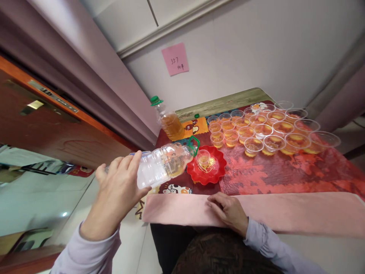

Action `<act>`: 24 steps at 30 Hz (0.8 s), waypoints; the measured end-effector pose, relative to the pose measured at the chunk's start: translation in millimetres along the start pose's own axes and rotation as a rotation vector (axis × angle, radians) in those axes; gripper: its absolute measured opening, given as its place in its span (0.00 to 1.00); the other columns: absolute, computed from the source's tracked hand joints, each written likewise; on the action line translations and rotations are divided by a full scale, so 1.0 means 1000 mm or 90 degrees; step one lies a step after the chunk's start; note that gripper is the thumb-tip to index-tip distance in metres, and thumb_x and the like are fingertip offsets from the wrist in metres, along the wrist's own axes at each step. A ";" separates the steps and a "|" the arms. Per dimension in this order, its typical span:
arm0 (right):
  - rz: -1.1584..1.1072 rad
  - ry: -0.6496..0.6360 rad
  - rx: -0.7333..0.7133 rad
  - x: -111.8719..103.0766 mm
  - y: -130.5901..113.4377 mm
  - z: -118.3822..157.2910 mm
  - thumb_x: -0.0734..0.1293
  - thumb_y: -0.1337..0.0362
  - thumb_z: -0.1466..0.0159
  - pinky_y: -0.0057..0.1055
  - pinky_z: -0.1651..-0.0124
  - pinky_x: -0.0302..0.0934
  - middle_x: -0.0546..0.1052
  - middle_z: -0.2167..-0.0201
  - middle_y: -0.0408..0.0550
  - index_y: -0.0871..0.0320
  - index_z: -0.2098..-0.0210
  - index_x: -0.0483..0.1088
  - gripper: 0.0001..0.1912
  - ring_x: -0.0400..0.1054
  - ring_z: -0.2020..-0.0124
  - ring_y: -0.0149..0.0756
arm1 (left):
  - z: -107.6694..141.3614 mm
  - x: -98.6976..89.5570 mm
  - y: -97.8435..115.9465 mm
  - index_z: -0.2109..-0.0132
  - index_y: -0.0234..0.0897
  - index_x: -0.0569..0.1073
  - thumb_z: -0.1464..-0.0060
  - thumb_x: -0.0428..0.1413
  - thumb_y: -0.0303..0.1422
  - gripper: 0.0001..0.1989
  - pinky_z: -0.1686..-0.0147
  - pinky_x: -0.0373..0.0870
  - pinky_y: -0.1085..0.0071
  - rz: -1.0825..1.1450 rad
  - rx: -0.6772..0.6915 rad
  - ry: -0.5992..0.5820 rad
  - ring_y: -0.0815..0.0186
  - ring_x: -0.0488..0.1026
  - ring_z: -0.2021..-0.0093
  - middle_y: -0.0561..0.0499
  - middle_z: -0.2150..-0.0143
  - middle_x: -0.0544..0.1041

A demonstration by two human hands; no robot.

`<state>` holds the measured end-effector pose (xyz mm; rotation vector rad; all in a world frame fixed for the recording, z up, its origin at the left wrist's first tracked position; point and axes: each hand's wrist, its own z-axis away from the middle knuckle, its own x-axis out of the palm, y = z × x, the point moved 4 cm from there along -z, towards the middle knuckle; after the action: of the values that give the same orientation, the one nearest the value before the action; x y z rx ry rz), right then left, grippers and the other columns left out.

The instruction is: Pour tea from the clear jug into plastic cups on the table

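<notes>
The left hand [119,186] grips a tipped bottle [162,164], its mouth over an almost empty cup [203,157] on the red plate [219,171]. The right hand [226,209] rests open on the pink cloth [285,211] near the plate. Beyond the plate, many cups [256,133] are already filled.

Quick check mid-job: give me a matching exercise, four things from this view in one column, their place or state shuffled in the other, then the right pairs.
Things:
1. tipped bottle
2. upright bottle
3. single cup
4. right hand

Places or states:
A. resting flat on the pink cloth
B. standing capped by the wall
C. held sideways in the left hand
D. sitting on the red plate

Pairs: 1-C, 2-B, 3-D, 4-A
</notes>
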<state>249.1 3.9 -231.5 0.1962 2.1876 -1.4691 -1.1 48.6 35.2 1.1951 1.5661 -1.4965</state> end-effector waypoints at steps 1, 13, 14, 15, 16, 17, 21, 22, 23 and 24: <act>0.000 0.001 0.000 0.000 0.000 0.000 0.64 0.61 0.24 0.31 0.63 0.71 0.83 0.66 0.47 0.54 0.59 0.78 0.11 0.80 0.67 0.38 | 0.000 0.000 0.000 0.28 0.38 0.61 0.45 0.63 0.37 0.41 0.35 0.57 0.32 0.001 0.001 0.000 0.36 0.69 0.35 0.32 0.36 0.76; 0.008 -0.004 0.001 0.000 0.000 0.000 0.64 0.61 0.25 0.31 0.63 0.72 0.83 0.66 0.48 0.54 0.59 0.78 0.11 0.80 0.67 0.38 | 0.005 0.016 -0.002 0.27 0.37 0.60 0.46 0.64 0.38 0.43 0.34 0.58 0.36 0.043 -0.005 -0.013 0.39 0.70 0.36 0.32 0.36 0.76; 0.005 -0.005 0.001 0.000 0.000 0.000 0.64 0.61 0.25 0.31 0.63 0.72 0.83 0.66 0.48 0.54 0.59 0.78 0.11 0.80 0.66 0.38 | 0.006 0.021 -0.004 0.27 0.37 0.61 0.46 0.64 0.39 0.43 0.34 0.59 0.37 0.069 -0.013 -0.017 0.39 0.70 0.35 0.32 0.36 0.76; 0.002 -0.006 0.001 0.000 0.001 0.001 0.64 0.61 0.25 0.31 0.63 0.72 0.84 0.66 0.48 0.54 0.59 0.78 0.11 0.81 0.66 0.38 | 0.007 0.028 -0.006 0.27 0.37 0.62 0.47 0.64 0.41 0.43 0.35 0.60 0.38 0.104 -0.025 -0.021 0.38 0.70 0.35 0.32 0.35 0.76; -0.001 -0.007 0.001 0.001 0.001 0.001 0.64 0.61 0.25 0.31 0.62 0.72 0.84 0.65 0.48 0.54 0.58 0.79 0.11 0.81 0.65 0.38 | 0.008 0.037 -0.008 0.27 0.37 0.62 0.48 0.65 0.43 0.44 0.35 0.62 0.39 0.148 -0.041 -0.022 0.38 0.70 0.34 0.32 0.34 0.75; -0.003 -0.006 0.002 0.001 0.002 0.001 0.64 0.61 0.25 0.32 0.62 0.73 0.84 0.65 0.49 0.54 0.58 0.79 0.11 0.81 0.65 0.38 | 0.010 0.047 -0.010 0.28 0.37 0.63 0.49 0.66 0.44 0.45 0.35 0.64 0.40 0.201 -0.061 -0.019 0.38 0.70 0.33 0.32 0.33 0.75; -0.022 0.002 0.010 0.000 0.005 0.002 0.64 0.60 0.25 0.32 0.61 0.73 0.85 0.65 0.49 0.53 0.59 0.80 0.12 0.81 0.65 0.39 | 0.016 0.097 -0.002 0.29 0.40 0.65 0.56 0.71 0.48 0.50 0.32 0.66 0.43 0.447 -0.149 0.043 0.41 0.71 0.32 0.36 0.32 0.74; -0.034 0.004 0.013 -0.002 0.004 0.001 0.64 0.60 0.25 0.32 0.62 0.73 0.85 0.65 0.49 0.53 0.60 0.80 0.13 0.81 0.66 0.39 | 0.017 0.111 0.004 0.29 0.39 0.65 0.56 0.71 0.49 0.50 0.31 0.66 0.45 0.516 -0.177 0.074 0.43 0.71 0.32 0.37 0.31 0.74; -0.045 0.005 0.016 -0.005 0.003 -0.001 0.64 0.60 0.25 0.32 0.63 0.73 0.85 0.66 0.49 0.53 0.60 0.80 0.13 0.81 0.67 0.38 | 0.019 0.126 0.010 0.29 0.39 0.65 0.56 0.72 0.50 0.51 0.31 0.67 0.47 0.585 -0.211 0.104 0.44 0.72 0.32 0.37 0.31 0.74; -0.054 0.009 0.018 -0.009 0.002 -0.004 0.64 0.60 0.26 0.32 0.64 0.73 0.85 0.66 0.48 0.53 0.61 0.80 0.13 0.81 0.67 0.39 | 0.020 0.141 0.017 0.29 0.39 0.64 0.56 0.72 0.50 0.51 0.30 0.67 0.47 0.651 -0.240 0.133 0.45 0.72 0.32 0.37 0.32 0.74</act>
<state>256.1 9.8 -227.6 0.1245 2.2122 -1.5503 -39.8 51.5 -102.6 1.5830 0.9855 -0.4076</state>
